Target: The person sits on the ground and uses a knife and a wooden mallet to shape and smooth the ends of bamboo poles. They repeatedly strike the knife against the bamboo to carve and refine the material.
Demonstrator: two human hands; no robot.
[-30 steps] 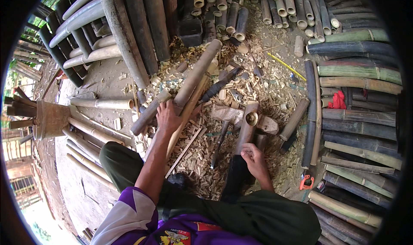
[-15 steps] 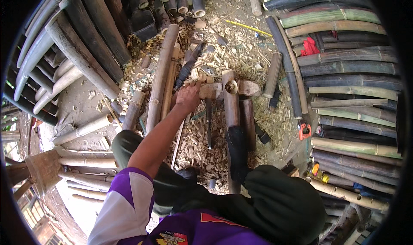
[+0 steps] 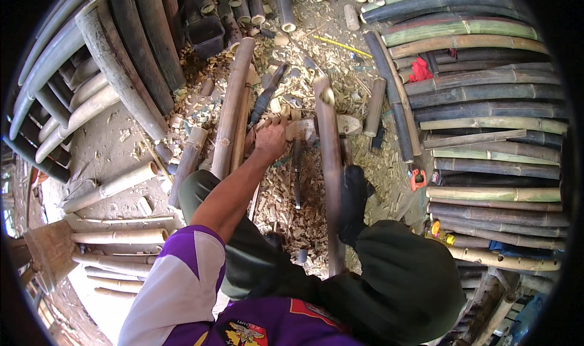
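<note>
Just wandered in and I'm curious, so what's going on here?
A bent-kneed person is among wood chips and bamboo poles. Their left hand is by the left end of a pale wooden block; its grip is unclear. A bamboo tube, open near its top, crosses over the block. The right hand is out of view.

Bright daylight falls strongest at the lower left, where the floor washes out to white. The wood chips are lit fairly evenly with soft shadows, while the dark trousers lose detail. The central bamboo tube is smeared by motion blur. Toward the black fisheye rim, stacked poles bow, and bluish fringing edges the left.
</note>
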